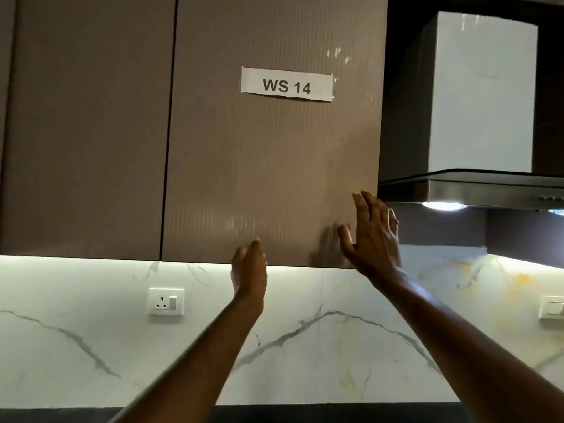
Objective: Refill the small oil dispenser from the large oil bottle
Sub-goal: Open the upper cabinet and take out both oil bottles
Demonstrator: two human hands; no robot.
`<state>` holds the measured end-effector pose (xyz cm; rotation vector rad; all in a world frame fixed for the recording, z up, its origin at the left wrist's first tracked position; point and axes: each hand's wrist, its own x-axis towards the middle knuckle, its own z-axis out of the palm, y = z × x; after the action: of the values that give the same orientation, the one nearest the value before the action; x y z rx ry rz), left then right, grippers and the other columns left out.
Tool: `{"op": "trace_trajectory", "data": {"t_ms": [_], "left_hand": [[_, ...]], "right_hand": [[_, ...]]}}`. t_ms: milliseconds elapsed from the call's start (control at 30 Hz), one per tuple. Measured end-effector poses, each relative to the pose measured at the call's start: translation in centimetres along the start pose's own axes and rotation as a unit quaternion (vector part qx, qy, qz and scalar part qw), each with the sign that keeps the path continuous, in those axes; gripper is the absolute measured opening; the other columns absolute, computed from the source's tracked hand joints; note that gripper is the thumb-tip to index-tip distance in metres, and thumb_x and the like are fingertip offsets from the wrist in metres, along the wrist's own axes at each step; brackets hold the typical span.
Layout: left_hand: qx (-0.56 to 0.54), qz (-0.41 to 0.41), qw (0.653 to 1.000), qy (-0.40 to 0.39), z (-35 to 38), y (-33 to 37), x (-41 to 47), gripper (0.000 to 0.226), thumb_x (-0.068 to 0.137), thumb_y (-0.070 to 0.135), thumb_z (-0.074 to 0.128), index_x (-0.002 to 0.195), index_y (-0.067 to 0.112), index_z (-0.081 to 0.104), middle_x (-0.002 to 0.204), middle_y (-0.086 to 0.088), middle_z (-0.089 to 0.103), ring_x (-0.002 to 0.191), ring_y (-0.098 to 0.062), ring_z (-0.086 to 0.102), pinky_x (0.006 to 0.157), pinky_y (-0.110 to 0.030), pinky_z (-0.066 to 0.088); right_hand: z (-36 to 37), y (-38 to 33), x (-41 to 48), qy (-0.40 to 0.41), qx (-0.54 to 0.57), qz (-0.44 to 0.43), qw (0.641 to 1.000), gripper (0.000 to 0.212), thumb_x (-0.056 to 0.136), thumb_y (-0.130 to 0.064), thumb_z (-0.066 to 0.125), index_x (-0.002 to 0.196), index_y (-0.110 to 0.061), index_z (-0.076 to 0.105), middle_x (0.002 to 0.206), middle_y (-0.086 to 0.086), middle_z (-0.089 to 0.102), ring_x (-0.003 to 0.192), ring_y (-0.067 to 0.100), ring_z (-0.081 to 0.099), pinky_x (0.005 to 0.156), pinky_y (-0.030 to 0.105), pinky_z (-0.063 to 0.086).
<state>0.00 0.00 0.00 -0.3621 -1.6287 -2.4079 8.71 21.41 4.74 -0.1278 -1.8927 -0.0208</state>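
Observation:
Neither the oil dispenser nor the large oil bottle is in view. Both my arms are raised toward a brown wall cabinet door (pixel 268 154) that carries a paper label reading "WS 14" (pixel 286 84); the door is closed. My left hand (pixel 248 265) is at the door's bottom edge, fingers curled toward the underside and holding nothing. My right hand (pixel 374 235) is spread flat near the door's lower right corner, fingers apart and empty.
A second cabinet door (pixel 88 126) is to the left. A chimney hood (pixel 476 184) with a lit lamp hangs on the right. Below is a white marble backsplash (pixel 320 346) with a socket (pixel 166 301) and a switch (pixel 551 306). A dark counter edge (pixel 305 415) runs along the bottom.

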Motion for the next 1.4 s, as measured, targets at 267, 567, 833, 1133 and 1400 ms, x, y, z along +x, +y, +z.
{"op": "trace_trajectory", "data": {"t_ms": [267, 567, 833, 1133, 1400], "left_hand": [[-0.197, -0.238, 0.947, -0.091, 5.1, -3.3, 0.6, 0.061, 0.088, 0.047, 0.076, 0.131, 0.018, 0.045, 0.136, -0.018, 0.055, 0.126, -0.032, 0.057, 0.11, -0.043, 0.044], [-0.235, -0.234, 0.935, -0.127, 6.7, -3.8, 0.8, 0.065, 0.092, 0.043, 0.074, 0.144, 0.012, 0.049, 0.14, -0.017, 0.059, 0.122, -0.03, 0.059, 0.111, -0.041, 0.043], [-0.215, -0.198, 0.946, -0.142, 5.3, -3.0, -2.8, 0.056, 0.095, 0.046, 0.067, 0.138, 0.014, 0.05, 0.126, -0.013, 0.065, 0.122, -0.03, 0.06, 0.113, -0.044, 0.041], [-0.22, -0.227, 0.937, -0.148, 1.4, 1.0, -8.2, 0.046, 0.098, 0.046, 0.064, 0.128, 0.014, 0.052, 0.128, -0.015, 0.062, 0.105, -0.027, 0.063, 0.106, -0.044, 0.044], [-0.206, -0.269, 0.931, -0.134, -4.8, 7.1, -13.7, 0.054, 0.099, 0.042, 0.065, 0.138, 0.009, 0.05, 0.118, -0.018, 0.064, 0.104, -0.029, 0.063, 0.099, -0.04, 0.047]], "right_hand": [[2.6, 3.7, -0.7, -0.083, 0.06, 0.19, 0.977, 0.091, 0.103, -0.057, 0.051, 0.167, -0.015, 0.003, 0.173, 0.014, 0.016, 0.156, 0.038, 0.023, 0.123, 0.063, 0.025], [1.9, 3.3, -0.9, -0.102, 0.178, 0.236, 0.95, 0.093, 0.1, -0.045, 0.062, 0.167, -0.018, 0.005, 0.157, 0.014, 0.039, 0.138, 0.036, 0.047, 0.105, 0.056, 0.051], [-2.0, 2.7, -2.2, -0.029, 0.309, 0.251, 0.917, 0.068, 0.095, -0.022, 0.07, 0.152, -0.02, 0.033, 0.136, 0.006, 0.048, 0.117, 0.027, 0.056, 0.083, 0.04, 0.054], [-9.3, -1.1, -5.5, 0.003, 0.374, 0.225, 0.9, 0.063, 0.093, -0.015, 0.077, 0.145, -0.017, 0.041, 0.131, 0.001, 0.058, 0.107, 0.019, 0.062, 0.074, 0.015, 0.051], [-17.7, -10.3, -8.7, 0.01, 0.354, 0.192, 0.915, 0.057, 0.089, -0.016, 0.081, 0.139, -0.015, 0.054, 0.126, -0.005, 0.06, 0.097, 0.009, 0.06, 0.068, 0.004, 0.044]]}}
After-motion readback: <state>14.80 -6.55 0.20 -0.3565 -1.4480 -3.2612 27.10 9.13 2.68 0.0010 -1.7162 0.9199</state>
